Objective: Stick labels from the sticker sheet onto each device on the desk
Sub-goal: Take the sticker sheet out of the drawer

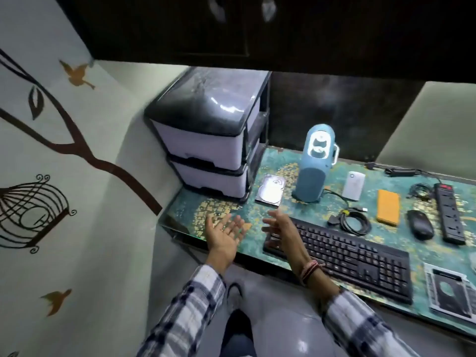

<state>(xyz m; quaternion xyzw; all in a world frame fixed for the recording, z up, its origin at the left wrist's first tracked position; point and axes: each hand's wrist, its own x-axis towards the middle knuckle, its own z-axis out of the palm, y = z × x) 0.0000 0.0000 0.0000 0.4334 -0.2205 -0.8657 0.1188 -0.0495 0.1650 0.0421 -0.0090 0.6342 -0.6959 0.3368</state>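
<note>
My left hand hovers palm up over the desk's left front corner, fingers spread and empty. Beside it my right hand is held edge-on over the left end of the black keyboard, fingers relaxed, holding nothing. Behind the hands a bare silver hard drive lies flat, and a blue speaker stands upright. Further right lie a white portable drive, an orange power bank, a black mouse, a black power strip and a silver drive caddy. I see no sticker sheet.
A two-drawer plastic unit stands at the desk's back left. A coiled black cable lies behind the keyboard, and another cable bundle by the power strip. A dark cabinet overhangs the teal patterned desk. The wall is at left.
</note>
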